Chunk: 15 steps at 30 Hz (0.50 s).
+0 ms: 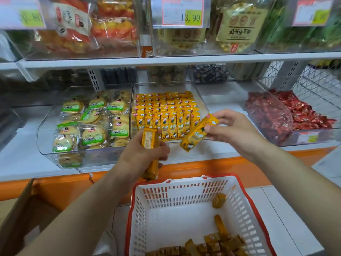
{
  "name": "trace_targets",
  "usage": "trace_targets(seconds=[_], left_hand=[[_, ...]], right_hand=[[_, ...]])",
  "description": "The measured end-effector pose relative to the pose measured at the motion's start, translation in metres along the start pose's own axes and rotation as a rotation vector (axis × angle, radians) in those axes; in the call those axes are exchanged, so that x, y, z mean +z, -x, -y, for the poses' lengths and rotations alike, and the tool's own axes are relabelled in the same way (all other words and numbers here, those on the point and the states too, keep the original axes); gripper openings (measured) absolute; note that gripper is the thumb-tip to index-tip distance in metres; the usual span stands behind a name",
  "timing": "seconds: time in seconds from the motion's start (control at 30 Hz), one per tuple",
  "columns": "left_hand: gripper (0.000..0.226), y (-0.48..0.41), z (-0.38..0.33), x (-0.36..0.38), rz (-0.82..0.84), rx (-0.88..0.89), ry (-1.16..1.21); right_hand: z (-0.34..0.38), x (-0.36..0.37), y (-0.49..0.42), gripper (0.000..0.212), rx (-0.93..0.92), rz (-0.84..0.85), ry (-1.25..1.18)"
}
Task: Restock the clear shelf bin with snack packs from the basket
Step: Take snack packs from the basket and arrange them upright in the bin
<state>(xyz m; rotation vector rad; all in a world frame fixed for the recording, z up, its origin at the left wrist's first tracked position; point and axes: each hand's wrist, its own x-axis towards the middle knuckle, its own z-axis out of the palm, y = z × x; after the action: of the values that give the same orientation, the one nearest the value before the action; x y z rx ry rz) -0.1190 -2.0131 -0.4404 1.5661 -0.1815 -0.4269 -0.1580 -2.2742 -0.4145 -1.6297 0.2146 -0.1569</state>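
- The single snack pack (195, 135) is pinched at its top end between the thumb and fingertips of the right hand (234, 130). It hangs slanted, long axis running from upper right down to lower left, printed face toward the camera.
- Its lower end sits just in front of the front right corner of the clear shelf bin (166, 87), so the bin is up and to the left of that hand, really close.
- The left hand (145, 156) has its fingers wrapped round a small bundle of packs (149, 137), held more or less upright with the back label showing. It hovers between the basket and the bin's front left part.
- Inside the bin, the stocked packs (166, 117) stand on end in tidy rows, faces forward. The front row looks almost full across; I can't tell how much gap is left on the right.
- My guess: the right hand is nearer a slot, and its pack needs turning upright to match the rows before it goes in.
- The basket (186, 177), white with a red rim, is below both hands, with a few loose packs (217, 246) left along its near side.
- Either side of the bin: a cookie bin (83, 122) on the left, a bin of red sweets (273, 119) on the right.
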Motion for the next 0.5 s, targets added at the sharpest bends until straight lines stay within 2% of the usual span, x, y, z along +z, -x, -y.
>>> trace_targets(seconds=[0.13, 0.23, 0.3, 0.43, 0.5], left_hand=[[0.041, -0.001, 0.001, -0.002, 0.005, 0.019, -0.022], [0.038, -0.004, 0.003, -0.002, 0.028, 0.024, -0.051], [0.039, -0.005, 0.003, -0.003, 0.036, 0.024, -0.063], [0.039, -0.007, 0.003, -0.007, 0.039, 0.029, -0.055], [0.039, -0.007, 0.003, -0.008, 0.045, 0.029, -0.065]], right_hand=[[0.016, 0.0, -0.036, 0.03, -0.176, -0.052, 0.354], [0.019, 0.009, -0.07, 0.033, -0.27, 0.014, 0.704], [0.014, 0.015, -0.092, 0.031, -0.293, 0.028, 0.938], [0.0, 0.025, -0.12, 0.042, -0.314, -0.011, 1.372], [-0.009, 0.027, -0.129, 0.042, -0.308, -0.018, 1.52]])
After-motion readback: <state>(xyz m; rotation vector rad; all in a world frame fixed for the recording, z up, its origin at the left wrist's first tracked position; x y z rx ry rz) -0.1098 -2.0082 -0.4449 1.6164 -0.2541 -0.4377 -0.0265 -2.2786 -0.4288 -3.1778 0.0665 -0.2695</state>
